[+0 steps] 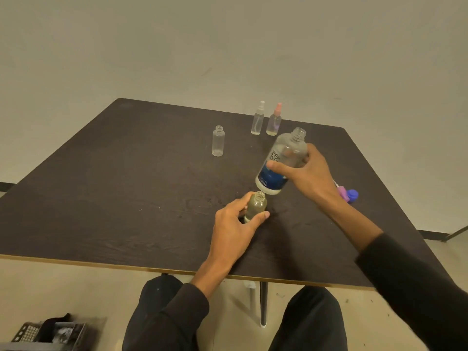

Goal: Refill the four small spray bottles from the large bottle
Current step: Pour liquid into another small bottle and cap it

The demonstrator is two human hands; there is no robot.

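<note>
My right hand grips the large clear bottle with a blue label; it is uncapped, tilted, its open mouth pointing up and away. Just below its base, my left hand holds a small uncapped bottle standing on the dark table. Another small bottle without a cap stands alone further back. Two small bottles with spray tops, one white and one pink, stand side by side near the far edge.
A purple spray top and a blue cap lie on the table behind my right wrist. My knees are under the near table edge. A grey crate sits on the floor at the lower left.
</note>
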